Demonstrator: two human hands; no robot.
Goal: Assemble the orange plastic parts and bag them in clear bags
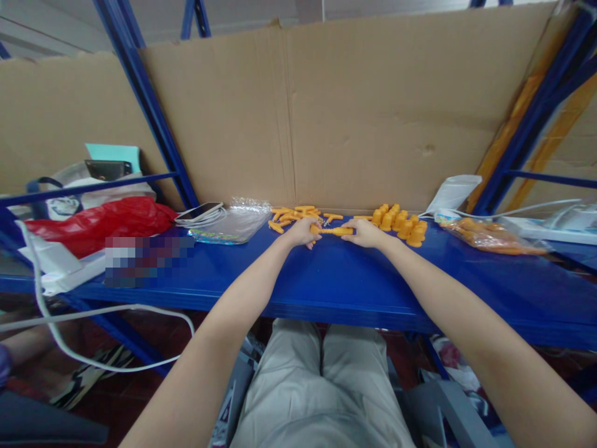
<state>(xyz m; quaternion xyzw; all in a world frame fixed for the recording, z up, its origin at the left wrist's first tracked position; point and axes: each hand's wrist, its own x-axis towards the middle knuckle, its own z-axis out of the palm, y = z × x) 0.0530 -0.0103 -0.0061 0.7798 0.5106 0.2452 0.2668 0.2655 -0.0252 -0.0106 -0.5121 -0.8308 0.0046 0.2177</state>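
Note:
Between my two hands, just above the blue shelf top, is an orange plastic rod-like piece [336, 231] with a ridged middle. My left hand [303, 232] is closed around its left end, and my right hand [366, 233] pinches its right end. Whether it is one part or two joined parts, I cannot tell. Behind my left hand lies a loose pile of orange T-shaped pieces [290, 215], some with small metal bits. To the right of my right hand, several orange cup-shaped pieces with flared bases [396, 220] stand in rows.
A clear bag of orange parts [494, 235] lies on the right. Left of the pile are clear plastic bags [233, 223], a phone with a cable [201, 213] and a red plastic bag [107, 221]. Cardboard [354, 112] walls the back; a white cable [116, 308] hangs off the left edge.

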